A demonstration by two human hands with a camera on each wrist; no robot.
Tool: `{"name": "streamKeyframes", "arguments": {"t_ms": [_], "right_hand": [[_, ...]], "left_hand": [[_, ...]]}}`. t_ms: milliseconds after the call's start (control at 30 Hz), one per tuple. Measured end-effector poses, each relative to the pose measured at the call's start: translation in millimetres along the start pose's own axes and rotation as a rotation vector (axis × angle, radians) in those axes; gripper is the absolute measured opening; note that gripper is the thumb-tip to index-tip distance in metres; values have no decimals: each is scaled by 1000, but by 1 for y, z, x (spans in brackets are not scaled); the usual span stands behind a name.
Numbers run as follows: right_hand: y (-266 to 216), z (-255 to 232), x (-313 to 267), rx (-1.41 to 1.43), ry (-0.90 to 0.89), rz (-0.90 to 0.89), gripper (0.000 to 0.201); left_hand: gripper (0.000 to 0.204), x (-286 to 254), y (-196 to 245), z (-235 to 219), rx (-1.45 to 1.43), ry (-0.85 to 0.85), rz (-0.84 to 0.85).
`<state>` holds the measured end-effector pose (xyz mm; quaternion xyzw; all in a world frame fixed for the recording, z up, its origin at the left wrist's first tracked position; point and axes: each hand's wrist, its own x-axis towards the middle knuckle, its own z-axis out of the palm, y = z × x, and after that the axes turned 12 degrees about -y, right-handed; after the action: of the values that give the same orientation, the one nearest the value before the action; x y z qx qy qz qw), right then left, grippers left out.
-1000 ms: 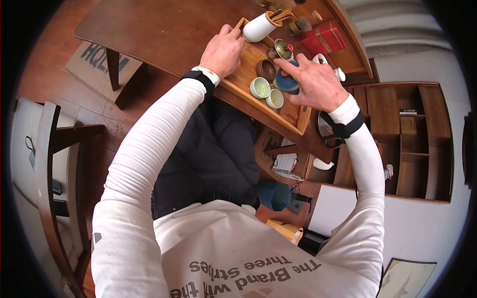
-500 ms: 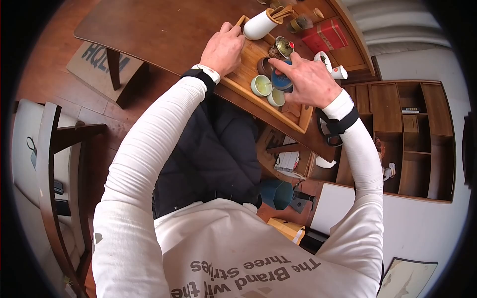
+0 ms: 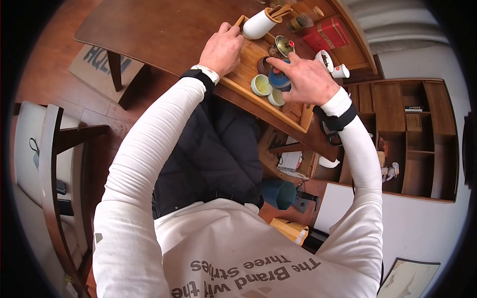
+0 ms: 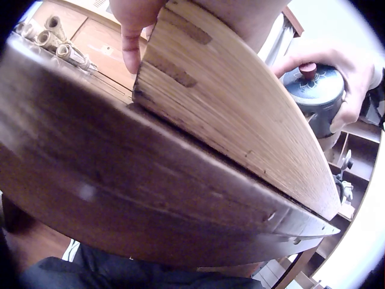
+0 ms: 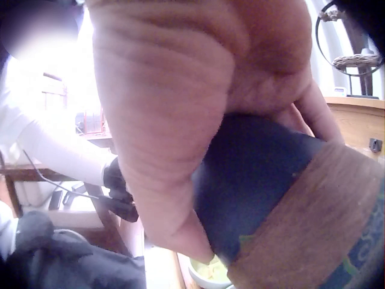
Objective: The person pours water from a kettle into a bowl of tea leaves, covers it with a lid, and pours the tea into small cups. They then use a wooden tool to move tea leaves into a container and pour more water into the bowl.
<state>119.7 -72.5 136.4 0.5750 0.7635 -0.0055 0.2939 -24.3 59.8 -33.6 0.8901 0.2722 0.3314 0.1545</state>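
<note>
My right hand [image 3: 310, 82] grips a blue lidded pot [image 3: 279, 79] over the tray, fingers and thumb round its sides. In the left wrist view the pot [image 4: 313, 90] shows a dark red knob; a brown band circles it in the right wrist view. Two pale green cups [image 3: 261, 85] with yellowish liquid stand close below. A brown cup [image 3: 264, 65] is partly hidden behind the right index finger. My left hand [image 3: 222, 52] holds the end of the wooden tray [image 3: 256, 99], fingers curled at its corner.
Beyond the tray lie a white holder with wooden tools [image 3: 257, 26], a glass bowl of leaves [image 3: 283, 45], a red box [image 3: 325, 37] and a white cup [image 3: 341, 71]. A dark kettle [image 3: 332, 133] is partly hidden by the right wrist. Shelves [image 3: 392, 134] stand to the right.
My right hand has shifted left and slightly up with the pot, uncovering more of the white cup. The left hand stays at the tray's end.
</note>
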Motion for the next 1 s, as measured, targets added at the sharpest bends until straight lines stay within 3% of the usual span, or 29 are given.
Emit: {"name": "streamKeyframes", "arguments": {"t_ms": [200, 300, 367, 600, 933, 1000], "right_hand": [[18, 8, 6, 104, -6, 20, 79], [26, -1, 11, 19, 19, 72, 76], [30, -7, 17, -6, -60, 174, 78], [42, -7, 22, -118, 45, 98, 77], [43, -27, 14, -111, -36, 170, 75], [52, -16, 16, -123, 87, 112, 80]], "left_hand": [[17, 1, 0, -1, 14, -7, -6], [18, 0, 1, -2, 12, -21, -6], [18, 1, 1, -2, 10, -27, -3], [17, 1, 0, 0, 31, -14, 0], [16, 0, 0, 1, 22, -7, 5], [15, 1, -1, 2, 47, 2, 16]]}}
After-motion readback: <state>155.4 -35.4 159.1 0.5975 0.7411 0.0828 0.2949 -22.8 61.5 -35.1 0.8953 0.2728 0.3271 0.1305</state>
